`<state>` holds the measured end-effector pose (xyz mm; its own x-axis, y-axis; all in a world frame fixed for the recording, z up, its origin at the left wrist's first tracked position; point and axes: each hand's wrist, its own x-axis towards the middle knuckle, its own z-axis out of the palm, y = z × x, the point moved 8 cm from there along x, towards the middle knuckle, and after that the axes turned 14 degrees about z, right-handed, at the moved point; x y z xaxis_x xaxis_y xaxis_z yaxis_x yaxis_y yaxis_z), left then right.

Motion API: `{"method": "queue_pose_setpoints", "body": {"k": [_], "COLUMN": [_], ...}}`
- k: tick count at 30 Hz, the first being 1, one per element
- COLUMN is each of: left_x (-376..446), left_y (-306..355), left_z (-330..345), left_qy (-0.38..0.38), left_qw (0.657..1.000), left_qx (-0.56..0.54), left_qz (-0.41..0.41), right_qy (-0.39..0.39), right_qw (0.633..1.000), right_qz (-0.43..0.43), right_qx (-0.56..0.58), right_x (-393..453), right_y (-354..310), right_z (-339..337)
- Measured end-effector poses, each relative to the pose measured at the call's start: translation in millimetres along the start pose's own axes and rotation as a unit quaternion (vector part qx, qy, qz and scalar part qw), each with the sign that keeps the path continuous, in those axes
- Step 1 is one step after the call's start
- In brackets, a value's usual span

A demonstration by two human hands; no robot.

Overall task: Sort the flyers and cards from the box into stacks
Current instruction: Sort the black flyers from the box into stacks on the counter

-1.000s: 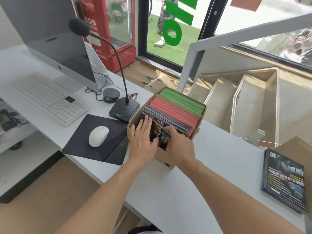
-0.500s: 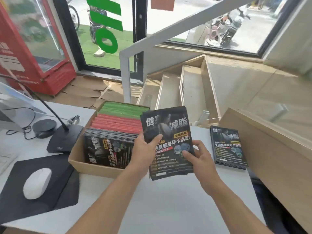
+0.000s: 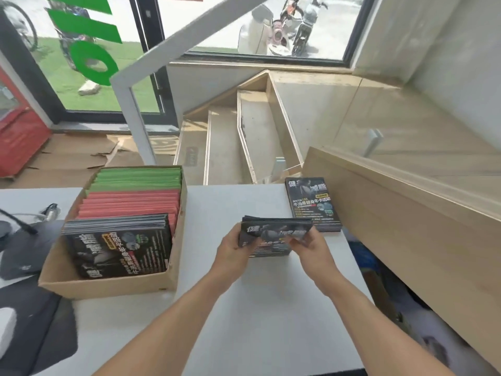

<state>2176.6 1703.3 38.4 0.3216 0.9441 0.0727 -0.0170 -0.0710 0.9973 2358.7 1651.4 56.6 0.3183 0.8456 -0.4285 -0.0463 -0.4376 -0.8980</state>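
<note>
Down and flat now goes the bundle of black flyers [image 3: 275, 236], upright half a second ago; left hand [image 3: 235, 252] grips its left edge, right hand [image 3: 311, 246] its right, over the white table [image 3: 244, 321], between box [image 3: 113, 286] and finished stack [image 3: 311, 203].

white desk [image 3: 271, 308], wooden stairs [image 3: 252, 137], sunlit window [image 3: 271, 23]

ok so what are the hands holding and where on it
Both hold one bundle of black flyers above the table: the left hand grips its left edge, the right hand its right edge.
</note>
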Motion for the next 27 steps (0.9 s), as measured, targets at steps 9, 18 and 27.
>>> {"method": "queue_pose_setpoints", "body": {"k": [9, 18, 27], "left_x": [-4, 0, 4], "left_y": [-5, -17, -17], "left_z": [-33, -31, -59], "left_qy": [0.099, 0.091, 0.154], "left_qw": [0.994, 0.988, 0.981], "left_qx": [0.034, 0.117, 0.116], "left_qz": [0.023, 0.043, 0.033], "right_qy": [-0.022, -0.039, -0.049], "right_qw": [1.000, 0.999, 0.998], "right_qz": [-0.009, -0.020, 0.001], "right_qx": [0.019, 0.021, 0.028], "right_x": [6, 21, 30], "right_y": [-13, -14, -19], "right_z": [1, 8, 7]}}
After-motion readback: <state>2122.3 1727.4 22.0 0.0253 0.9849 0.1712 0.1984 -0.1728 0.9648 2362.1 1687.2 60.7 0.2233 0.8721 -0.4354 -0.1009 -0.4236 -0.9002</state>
